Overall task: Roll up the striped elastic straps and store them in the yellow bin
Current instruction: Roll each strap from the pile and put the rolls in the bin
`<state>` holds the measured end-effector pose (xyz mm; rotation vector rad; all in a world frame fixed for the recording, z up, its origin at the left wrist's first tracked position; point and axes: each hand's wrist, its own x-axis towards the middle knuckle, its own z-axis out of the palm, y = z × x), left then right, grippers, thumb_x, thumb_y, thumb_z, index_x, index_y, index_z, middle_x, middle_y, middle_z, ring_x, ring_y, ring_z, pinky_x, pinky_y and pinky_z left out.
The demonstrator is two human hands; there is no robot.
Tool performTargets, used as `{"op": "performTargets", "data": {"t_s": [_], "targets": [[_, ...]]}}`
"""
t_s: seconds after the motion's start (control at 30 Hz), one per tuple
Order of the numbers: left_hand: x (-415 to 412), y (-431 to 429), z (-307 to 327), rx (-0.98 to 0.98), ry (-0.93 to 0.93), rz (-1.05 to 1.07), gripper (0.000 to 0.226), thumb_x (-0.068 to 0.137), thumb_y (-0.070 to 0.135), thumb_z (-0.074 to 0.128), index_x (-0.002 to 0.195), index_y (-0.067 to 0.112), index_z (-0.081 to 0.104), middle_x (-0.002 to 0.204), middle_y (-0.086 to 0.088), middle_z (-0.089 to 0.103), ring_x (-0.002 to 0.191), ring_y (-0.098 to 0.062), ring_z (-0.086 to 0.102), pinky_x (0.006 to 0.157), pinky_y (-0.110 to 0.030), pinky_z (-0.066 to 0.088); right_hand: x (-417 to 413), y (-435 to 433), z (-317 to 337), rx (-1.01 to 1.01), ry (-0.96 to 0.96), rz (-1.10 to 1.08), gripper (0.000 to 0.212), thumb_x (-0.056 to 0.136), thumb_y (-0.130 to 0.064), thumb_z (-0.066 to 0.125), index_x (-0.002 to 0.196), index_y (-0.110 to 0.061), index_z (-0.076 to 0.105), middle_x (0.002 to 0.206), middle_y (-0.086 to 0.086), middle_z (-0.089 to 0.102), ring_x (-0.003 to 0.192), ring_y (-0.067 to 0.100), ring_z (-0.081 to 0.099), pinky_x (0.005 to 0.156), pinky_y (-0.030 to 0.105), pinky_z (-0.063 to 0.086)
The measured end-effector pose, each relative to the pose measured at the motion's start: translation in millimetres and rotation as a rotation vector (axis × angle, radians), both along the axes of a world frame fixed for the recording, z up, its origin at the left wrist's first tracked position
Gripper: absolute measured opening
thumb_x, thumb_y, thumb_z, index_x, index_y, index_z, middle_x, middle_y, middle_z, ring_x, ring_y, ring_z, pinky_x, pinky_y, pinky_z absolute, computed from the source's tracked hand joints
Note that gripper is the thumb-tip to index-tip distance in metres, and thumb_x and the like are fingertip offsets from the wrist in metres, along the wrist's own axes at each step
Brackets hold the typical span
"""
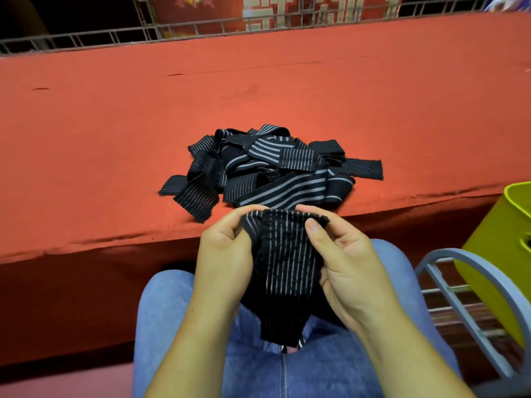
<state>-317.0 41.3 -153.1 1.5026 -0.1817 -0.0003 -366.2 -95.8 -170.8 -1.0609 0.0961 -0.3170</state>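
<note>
Both hands are raised over the lap, palms turned inward toward each other, forearms converging from the lower edge of view. The left hand (222, 254) pinches the upper left corner of a striped elastic strap (283, 271), fingers curled over its folded edge. The right hand (347, 262) pinches the upper right corner, thumb pressed on the near face and fingers curled behind. The strap hangs between the hands, its lower end lying on the jeans (178, 311). Just beyond the fingertips, a heap of loose straps (267, 168) lies on the red-covered bench (115, 139). The yellow bin (500, 254) stands to the right of the right hand, on a grey metal rack (448, 285).
</note>
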Motion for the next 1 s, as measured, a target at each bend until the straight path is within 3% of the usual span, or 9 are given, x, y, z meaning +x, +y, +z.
{"op": "performTargets", "data": {"t_s": [0.2,0.37,0.43,0.47,0.53,0.6,0.67,0.83,1.0], "targets": [[-3,-1,5,-0.155,0.127,-0.073,0.028,0.095,-0.001,0.059,0.091,0.016,0.08,0.09,-0.006,0.078,0.084,-0.014,0.071,0.077,-0.027,0.055,-1,1,-3,0.013,-0.051,0.062,0.019,0.091,-0.018,0.067,0.101,-0.025,0.083,0.115,0.016,0.076,0.109,0.027,0.071,0.108,0.049,0.052],[-3,0,5,-0.225,0.196,-0.094,0.021,0.093,-0.001,0.058,0.1,0.005,0.077,0.092,-0.011,0.076,0.085,-0.021,0.069,0.081,-0.035,0.054,-1,0,-7,-0.037,-0.095,0.097,0.013,0.092,-0.024,0.072,0.098,-0.028,0.083,0.115,0.008,0.077,0.113,0.02,0.071,0.105,0.038,0.054],[-4,-1,6,-0.236,0.221,-0.076,0.023,0.092,-0.003,0.058,0.099,0.007,0.077,0.089,-0.011,0.076,0.081,-0.02,0.069,0.076,-0.03,0.056,-2,-1,-7,-0.062,-0.102,0.113,0.011,0.089,-0.034,0.08,0.098,-0.029,0.083,0.113,0.003,0.077,0.112,0.017,0.071,0.101,0.033,0.054],[-4,-1,6,-0.246,0.234,-0.063,0.023,0.093,-0.003,0.058,0.1,0.007,0.077,0.09,-0.011,0.077,0.081,-0.019,0.071,0.076,-0.029,0.057,-2,-1,-9,-0.08,-0.113,0.122,0.02,0.084,-0.043,0.084,0.099,-0.03,0.082,0.113,0.001,0.077,0.112,0.016,0.07,0.102,0.034,0.054],[-4,-1,5,-0.257,0.247,-0.043,0.022,0.094,-0.003,0.058,0.103,0.004,0.076,0.094,-0.013,0.078,0.085,-0.02,0.072,0.08,-0.031,0.058,-3,-2,-12,-0.132,-0.119,0.128,0.035,0.077,-0.057,0.086,0.101,-0.031,0.081,0.113,-0.001,0.077,0.112,0.016,0.069,0.106,0.04,0.05],[-3,-2,5,-0.26,0.243,-0.028,0.021,0.094,-0.003,0.058,0.105,0.002,0.075,0.095,-0.014,0.079,0.087,-0.021,0.073,0.084,-0.032,0.058,-4,-3,-13,-0.176,-0.121,0.134,0.038,0.077,-0.061,0.084,0.1,-0.032,0.08,0.112,-0.001,0.076,0.112,0.018,0.067,0.109,0.048,0.046],[-3,-2,5,-0.281,0.253,-0.023,0.02,0.094,-0.004,0.058,0.105,0.001,0.074,0.094,-0.014,0.079,0.088,-0.021,0.074,0.086,-0.032,0.058,-4,-4,-13,-0.188,-0.12,0.155,0.037,0.077,-0.062,0.083,0.099,-0.032,0.08,0.112,0.001,0.076,0.113,0.018,0.067,0.11,0.048,0.046],[-5,-2,5,-0.292,0.262,-0.057,0.024,0.092,-0.005,0.059,0.113,-0.006,0.07,0.098,-0.016,0.078,0.088,-0.02,0.074,0.08,-0.026,0.06,-5,-5,-13,-0.055,-0.115,0.235,0.031,0.078,-0.052,0.087,0.096,-0.028,0.078,0.114,0.004,0.075,0.113,0.017,0.067,0.102,0.03,0.052],[-7,-5,7,-0.31,0.316,-0.054,0.022,0.092,-0.006,0.057,0.107,-0.003,0.073,0.098,-0.015,0.079,0.087,-0.021,0.075,0.082,-0.028,0.061,-7,-9,-13,0.003,-0.099,0.333,0.026,0.081,-0.044,0.087,0.095,-0.025,0.077,0.124,0.011,0.073,0.119,0.021,0.066,0.102,0.031,0.054]]}}
